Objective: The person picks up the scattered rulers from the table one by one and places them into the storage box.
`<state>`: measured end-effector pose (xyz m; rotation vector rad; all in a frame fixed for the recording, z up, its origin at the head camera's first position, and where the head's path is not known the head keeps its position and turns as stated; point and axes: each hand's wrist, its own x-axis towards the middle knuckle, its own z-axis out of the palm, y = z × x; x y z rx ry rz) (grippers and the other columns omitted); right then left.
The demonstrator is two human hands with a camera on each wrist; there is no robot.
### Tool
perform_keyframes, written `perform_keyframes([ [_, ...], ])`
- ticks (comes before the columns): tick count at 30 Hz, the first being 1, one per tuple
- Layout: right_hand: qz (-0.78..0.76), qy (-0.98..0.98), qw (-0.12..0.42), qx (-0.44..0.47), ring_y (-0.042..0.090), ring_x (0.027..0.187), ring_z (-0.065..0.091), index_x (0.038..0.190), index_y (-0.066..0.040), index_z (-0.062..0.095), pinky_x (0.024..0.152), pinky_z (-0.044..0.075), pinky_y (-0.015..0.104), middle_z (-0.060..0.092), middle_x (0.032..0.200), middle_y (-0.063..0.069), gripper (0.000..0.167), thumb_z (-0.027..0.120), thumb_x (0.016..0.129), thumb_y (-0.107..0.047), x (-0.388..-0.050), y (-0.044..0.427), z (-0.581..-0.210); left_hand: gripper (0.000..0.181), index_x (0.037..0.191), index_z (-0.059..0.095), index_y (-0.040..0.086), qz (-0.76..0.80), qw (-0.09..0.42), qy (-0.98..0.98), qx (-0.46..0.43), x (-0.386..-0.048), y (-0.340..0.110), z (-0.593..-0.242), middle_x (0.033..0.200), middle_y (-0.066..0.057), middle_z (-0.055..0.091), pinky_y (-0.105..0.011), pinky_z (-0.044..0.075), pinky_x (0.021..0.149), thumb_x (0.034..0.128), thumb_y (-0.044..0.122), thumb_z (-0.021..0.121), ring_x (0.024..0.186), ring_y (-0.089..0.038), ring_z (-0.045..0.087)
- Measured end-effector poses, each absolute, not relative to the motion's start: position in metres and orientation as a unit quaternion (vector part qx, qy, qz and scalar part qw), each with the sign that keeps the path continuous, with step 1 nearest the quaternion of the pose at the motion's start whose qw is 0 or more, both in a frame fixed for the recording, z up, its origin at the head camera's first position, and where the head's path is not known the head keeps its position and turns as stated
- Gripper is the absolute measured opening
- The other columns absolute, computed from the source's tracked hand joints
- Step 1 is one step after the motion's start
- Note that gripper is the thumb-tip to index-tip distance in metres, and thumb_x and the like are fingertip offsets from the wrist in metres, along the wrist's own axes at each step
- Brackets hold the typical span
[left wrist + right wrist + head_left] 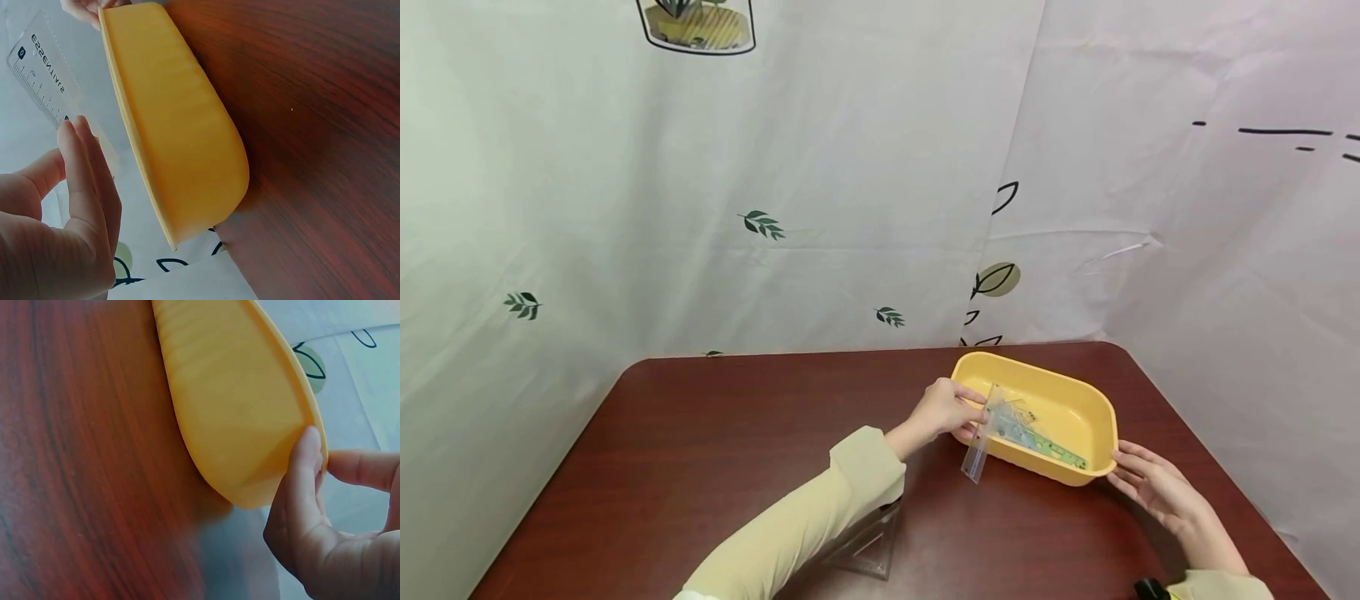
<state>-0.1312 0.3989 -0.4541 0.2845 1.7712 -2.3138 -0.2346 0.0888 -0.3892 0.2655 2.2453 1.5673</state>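
My left hand (947, 408) pinches a clear plastic ruler (976, 458) between thumb and fingers, over the left side of a yellow plastic tray (1056, 383). In the left wrist view the ruler (40, 75) shows black markings and the word ESSENTIALS reversed. At the tray's right end, my right hand (1165, 492) grips the rim; the right wrist view shows the thumb and a finger pinching the yellow edge (317, 419). Inside the tray lie a green ruler-like strip (1060, 450) and clear plastic pieces (1013, 427), partly overlapping and hard to tell apart.
A clear set square (880, 567) lies on the dark red-brown table (737, 433), partly hidden under my left sleeve. A small black object (1150, 588) is by the right cuff. A pale patterned sheet (820, 167) hangs behind the table.
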Motion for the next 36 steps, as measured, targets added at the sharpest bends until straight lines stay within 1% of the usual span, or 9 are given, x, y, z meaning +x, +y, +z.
perform_keyframes([
  [3,-0.778,0.61,0.105,0.104,0.004,0.086,0.064,0.093,-0.027,0.063,0.077,0.055,0.019,0.066,0.093,-0.01,0.027,0.047,0.1,-0.007,-0.131,0.399,-0.455,0.02,0.099,0.074,0.0,0.552,0.194,0.807,0.08,-0.238,0.093,-0.39,0.066,-0.01,0.07,-0.04,0.059,0.066,0.0789,0.0,0.075,0.047,-0.011,0.063],
  [6,-0.777,0.612,0.103,0.108,0.004,0.085,0.064,0.093,-0.027,0.062,0.077,0.055,0.019,0.066,0.092,-0.01,0.026,0.047,0.099,-0.007,-0.131,0.4,-0.455,0.021,0.099,0.074,0.0,0.549,0.19,0.811,0.067,-0.243,0.097,-0.391,0.067,-0.01,0.07,-0.038,0.059,0.066,0.0782,0.0,0.075,0.049,-0.013,0.065],
  [13,-0.777,0.61,0.107,0.11,0.004,0.085,0.064,0.093,-0.028,0.063,0.077,0.055,0.019,0.066,0.092,-0.01,0.027,0.047,0.1,-0.007,-0.13,0.4,-0.454,0.021,0.099,0.074,0.001,0.546,0.18,0.816,0.05,-0.253,0.108,-0.394,0.076,-0.01,0.069,-0.025,0.056,0.051,0.0781,0.002,0.077,0.053,-0.017,0.069],
  [18,-0.781,0.605,0.111,0.106,0.004,0.086,0.064,0.094,-0.027,0.063,0.078,0.055,0.019,0.066,0.093,-0.009,0.026,0.047,0.1,-0.007,-0.13,0.399,-0.455,0.02,0.098,0.074,0.002,0.547,0.179,0.817,0.035,-0.259,0.118,-0.397,0.079,-0.012,0.069,-0.027,0.056,0.051,0.0782,0.003,0.077,0.056,-0.021,0.07],
  [24,-0.782,0.603,0.111,0.111,0.004,0.086,0.064,0.094,-0.028,0.063,0.078,0.055,0.019,0.066,0.093,-0.009,0.027,0.047,0.1,-0.007,-0.13,0.398,-0.453,0.027,0.108,0.071,0.002,0.556,0.189,0.809,0.02,-0.263,0.129,-0.402,0.087,-0.016,0.07,-0.025,0.056,0.052,0.0811,0.0,0.073,0.063,-0.026,0.072],
  [27,-0.784,0.602,0.109,0.11,0.004,0.086,0.064,0.094,-0.028,0.063,0.078,0.055,0.019,0.066,0.094,-0.009,0.026,0.048,0.1,-0.007,-0.13,0.397,-0.453,0.033,0.115,0.068,0.002,0.551,0.19,0.812,0.011,-0.264,0.134,-0.405,0.096,-0.023,0.069,-0.023,0.055,0.051,0.0821,-0.001,0.07,0.065,-0.026,0.072],
  [30,-0.785,0.6,0.108,0.109,0.004,0.086,0.064,0.095,-0.028,0.063,0.078,0.055,0.018,0.066,0.094,-0.009,0.026,0.048,0.1,-0.008,-0.13,0.397,-0.452,0.039,0.119,0.066,0.003,0.543,0.183,0.82,-0.003,-0.265,0.137,-0.406,0.117,-0.031,0.06,-0.024,0.056,0.054,0.0813,-0.001,0.071,0.065,-0.025,0.072],
  [33,-0.784,0.602,0.105,0.111,0.004,0.086,0.063,0.095,-0.028,0.062,0.078,0.055,0.018,0.065,0.094,-0.009,0.025,0.048,0.1,-0.008,-0.13,0.397,-0.453,0.042,0.121,0.063,0.002,0.528,0.166,0.833,-0.01,-0.265,0.139,-0.407,0.126,-0.033,0.052,-0.026,0.058,0.062,0.0797,-0.001,0.072,0.065,-0.023,0.072],
  [36,-0.782,0.605,0.102,0.11,0.004,0.086,0.063,0.096,-0.028,0.061,0.078,0.055,0.018,0.065,0.094,-0.009,0.024,0.048,0.1,-0.008,-0.131,0.397,-0.454,0.049,0.126,0.058,0.0,0.515,0.155,0.843,-0.013,-0.263,0.138,-0.407,0.118,-0.029,0.06,-0.028,0.059,0.071,0.0791,0.0,0.073,0.066,-0.023,0.072],
])
